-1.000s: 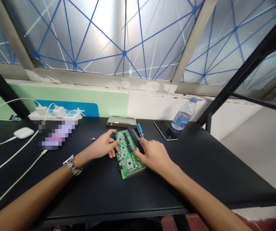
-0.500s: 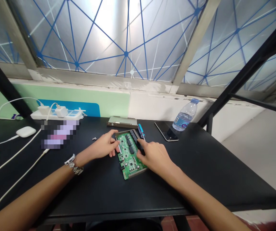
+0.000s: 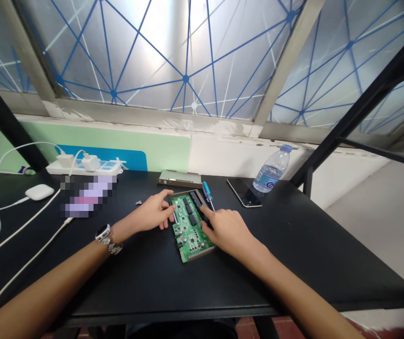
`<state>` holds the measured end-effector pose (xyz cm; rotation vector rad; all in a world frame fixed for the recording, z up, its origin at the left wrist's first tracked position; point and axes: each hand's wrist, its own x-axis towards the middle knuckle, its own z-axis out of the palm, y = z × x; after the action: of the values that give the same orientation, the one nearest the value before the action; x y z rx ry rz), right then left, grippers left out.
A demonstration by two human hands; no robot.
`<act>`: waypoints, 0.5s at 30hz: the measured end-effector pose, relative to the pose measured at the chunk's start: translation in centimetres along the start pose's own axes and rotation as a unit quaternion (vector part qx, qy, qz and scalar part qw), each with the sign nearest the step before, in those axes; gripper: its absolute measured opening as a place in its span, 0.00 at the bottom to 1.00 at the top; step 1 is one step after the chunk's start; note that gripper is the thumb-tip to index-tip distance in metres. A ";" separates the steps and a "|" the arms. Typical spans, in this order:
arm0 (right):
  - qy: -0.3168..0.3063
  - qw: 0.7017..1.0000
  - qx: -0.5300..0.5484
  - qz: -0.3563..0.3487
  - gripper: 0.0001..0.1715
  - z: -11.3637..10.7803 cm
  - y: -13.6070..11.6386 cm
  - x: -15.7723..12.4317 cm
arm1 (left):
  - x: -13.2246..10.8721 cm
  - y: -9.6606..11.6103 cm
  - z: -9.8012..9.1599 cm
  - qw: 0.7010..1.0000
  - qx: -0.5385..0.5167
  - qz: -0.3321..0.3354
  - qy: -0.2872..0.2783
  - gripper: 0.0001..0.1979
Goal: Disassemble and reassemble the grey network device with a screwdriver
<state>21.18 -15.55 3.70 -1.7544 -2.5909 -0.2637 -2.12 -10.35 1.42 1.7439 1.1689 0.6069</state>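
A green circuit board point(image 3: 192, 240) in a metal tray lies on the black table, its long side slanting away from me. My left hand point(image 3: 155, 212) grips its upper left edge, with the thumb over the board and the fingers outside. At the right edge, my right hand point(image 3: 229, 231) rests with the index finger on the black connector strip point(image 3: 197, 200) and the thumb on the board's side; its other fingers are curled. A screwdriver point(image 3: 207, 192) with a blue handle lies just beyond that hand. Left of my left hand sit some small screws point(image 3: 138, 203).
A flat metal cover point(image 3: 179, 178) lies behind the board. To the right are a dark phone point(image 3: 242, 192) and a water bottle point(image 3: 271, 170). On the left are a power strip point(image 3: 82, 168), white cables, a white earbud case point(image 3: 39, 192) and a blurred-out phone-like object point(image 3: 89, 197).
My right index finger has shifted slightly left on the black connector strip, showing more of the screwdriver's shaft. My left wrist has turned a little; the board stays in place.
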 end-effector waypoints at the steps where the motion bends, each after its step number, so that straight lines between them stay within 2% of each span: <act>1: -0.001 1.000 0.001 -0.001 0.22 0.0 0.0 0.0 | 0.0 0.0 0.0 1.000 -0.002 0.000 0.000 0.34; 11: -0.012 0.999 0.019 0.035 0.26 0.2 0.1 0.2 | 0.0 0.3 0.2 1.000 0.005 -0.005 0.008 0.34; 15: 0.005 0.997 0.034 0.064 0.26 0.1 0.6 0.1 | -0.2 0.7 -0.6 0.997 0.058 0.030 0.038 0.32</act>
<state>21.73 -15.26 3.74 -1.8810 -2.4375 -0.1800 -2.36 -10.39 2.37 1.8736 1.2282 0.6571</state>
